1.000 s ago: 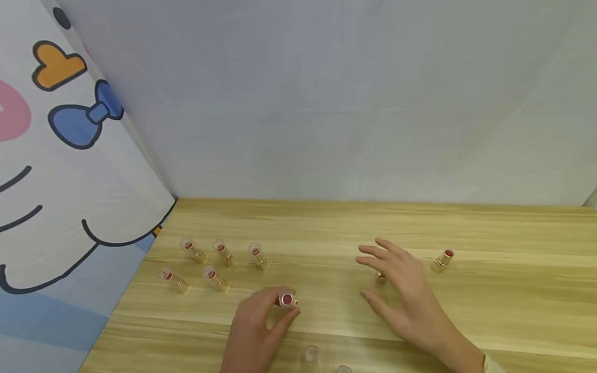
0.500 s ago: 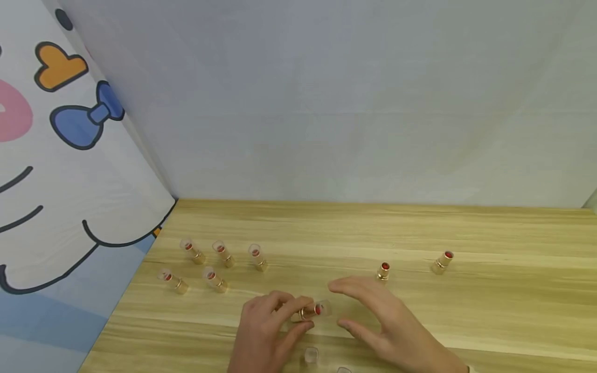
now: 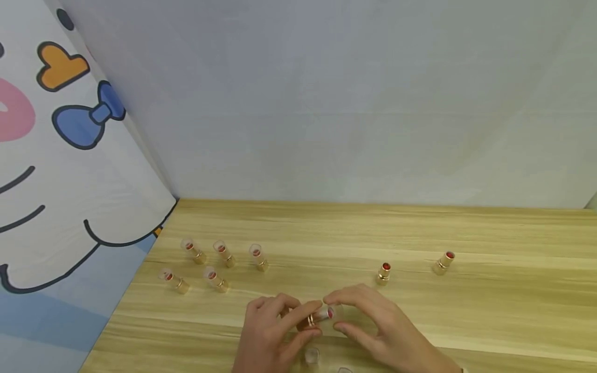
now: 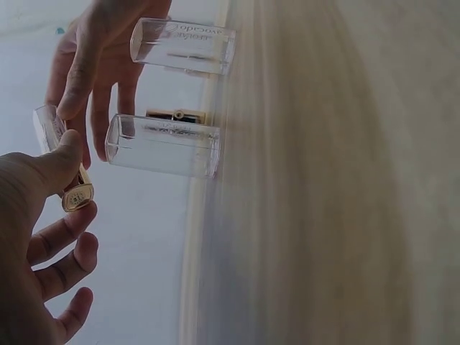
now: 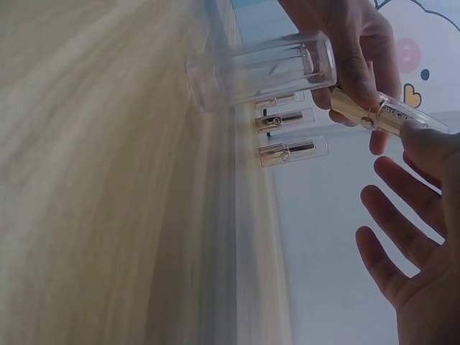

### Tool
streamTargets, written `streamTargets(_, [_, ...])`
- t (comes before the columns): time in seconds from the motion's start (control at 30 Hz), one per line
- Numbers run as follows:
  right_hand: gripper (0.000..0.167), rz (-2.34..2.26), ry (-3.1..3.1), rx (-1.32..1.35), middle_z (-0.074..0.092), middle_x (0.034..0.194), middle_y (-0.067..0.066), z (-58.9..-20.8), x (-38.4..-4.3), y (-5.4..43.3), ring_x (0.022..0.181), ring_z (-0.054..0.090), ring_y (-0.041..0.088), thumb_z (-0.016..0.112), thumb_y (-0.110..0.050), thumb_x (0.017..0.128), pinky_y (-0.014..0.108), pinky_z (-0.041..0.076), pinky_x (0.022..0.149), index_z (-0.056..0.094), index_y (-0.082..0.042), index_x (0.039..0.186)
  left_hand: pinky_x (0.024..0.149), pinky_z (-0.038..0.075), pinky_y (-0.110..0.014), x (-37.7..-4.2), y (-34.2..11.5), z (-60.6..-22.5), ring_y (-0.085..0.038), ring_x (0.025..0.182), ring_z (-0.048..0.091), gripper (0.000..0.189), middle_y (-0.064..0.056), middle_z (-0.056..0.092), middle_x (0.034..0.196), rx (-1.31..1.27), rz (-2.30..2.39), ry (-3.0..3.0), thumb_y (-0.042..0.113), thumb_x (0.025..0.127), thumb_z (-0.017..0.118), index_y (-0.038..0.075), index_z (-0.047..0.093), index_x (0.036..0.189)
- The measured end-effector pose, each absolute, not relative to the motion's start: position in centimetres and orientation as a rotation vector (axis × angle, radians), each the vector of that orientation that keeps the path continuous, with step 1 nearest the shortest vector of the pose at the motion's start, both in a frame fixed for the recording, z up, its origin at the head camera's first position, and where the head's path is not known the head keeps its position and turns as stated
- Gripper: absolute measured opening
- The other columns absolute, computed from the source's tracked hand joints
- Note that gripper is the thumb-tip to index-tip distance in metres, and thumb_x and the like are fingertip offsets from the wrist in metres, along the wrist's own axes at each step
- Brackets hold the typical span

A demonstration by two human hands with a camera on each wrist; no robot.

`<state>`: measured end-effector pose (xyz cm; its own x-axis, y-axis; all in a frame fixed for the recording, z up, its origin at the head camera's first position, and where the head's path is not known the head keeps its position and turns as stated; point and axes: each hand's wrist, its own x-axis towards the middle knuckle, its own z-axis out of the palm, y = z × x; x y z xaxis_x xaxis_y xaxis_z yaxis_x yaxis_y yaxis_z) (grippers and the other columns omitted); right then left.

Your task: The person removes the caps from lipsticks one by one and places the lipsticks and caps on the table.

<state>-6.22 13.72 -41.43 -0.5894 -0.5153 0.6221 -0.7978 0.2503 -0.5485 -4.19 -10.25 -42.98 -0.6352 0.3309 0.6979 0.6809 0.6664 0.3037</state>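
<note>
My left hand (image 3: 272, 334) pinches the gold base of a red lipstick (image 3: 308, 322), which is held tilted above the table with its tip to the right. A clear cap (image 5: 428, 121) sits over the lipstick's upper part. The thumb and forefinger of my right hand (image 3: 380, 324) pinch that cap from the other side. Its remaining fingers are spread in the right wrist view. Below the hands, two loose clear caps stand on the table, one cap (image 3: 312, 356) nearer the left hand and another cap (image 3: 344, 370) cut off by the frame's bottom edge.
Two uncapped lipsticks stand beyond my right hand, one lipstick (image 3: 383, 274) nearer and one lipstick (image 3: 443, 263) farther right. Several capped lipsticks (image 3: 216, 280) stand in two rows at the left of the wooden table (image 3: 317, 233). A pale curtain (image 3: 326, 103) hangs behind.
My left hand has moved right and tipped the capped lipstick over sideways. The right hand has come left from beside the standing lipstick and taken the cap end.
</note>
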Motion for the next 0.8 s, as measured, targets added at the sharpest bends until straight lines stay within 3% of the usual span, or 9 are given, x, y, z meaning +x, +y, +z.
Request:
streamTargets(0.23, [0.037,1.37,-2.141,1.227,0.071,0.125,0.004,-41.7,-6.2,13.35,0.117,0.066,0.015,0.076,-0.009,0.095,0.017,0.047,0.108,0.065,-0.007,0.13,0.081,0.046,-0.038,-4.1,-10.11,-43.05,0.004,0.071,0.058,0.033,0.015,0.063,0.087,-0.782,-0.78,-2.251,0.046,0.087,0.077,0.028,0.079,0.115])
streamTargets(0.57, [0.043,1.581,-2.069,1.2,0.073,0.12,0.006,-41.97,-6.02,13.06,0.108,0.068,0.013,0.079,0.004,0.088,0.027,0.055,0.09,0.064,-0.004,0.127,0.083,0.047,-0.036,-3.86,-10.07,-43.13,0.003,0.075,0.06,0.035,0.014,0.066,0.085,-0.749,-0.821,-2.301,0.05,0.085,0.077,0.024,0.081,0.107])
streamTargets(0.8, [0.04,1.598,-2.041,1.179,0.075,0.116,0.007,-42.0,-5.78,12.91,0.108,0.072,0.013,0.08,0.003,0.088,0.022,0.054,0.099,0.066,-0.004,0.124,0.082,0.045,-0.034,-3.82,-10.1,-42.89,0.003,0.076,0.06,0.03,0.015,0.067,0.084,-0.741,-0.838,-2.303,0.049,0.086,0.078,0.025,0.081,0.104])
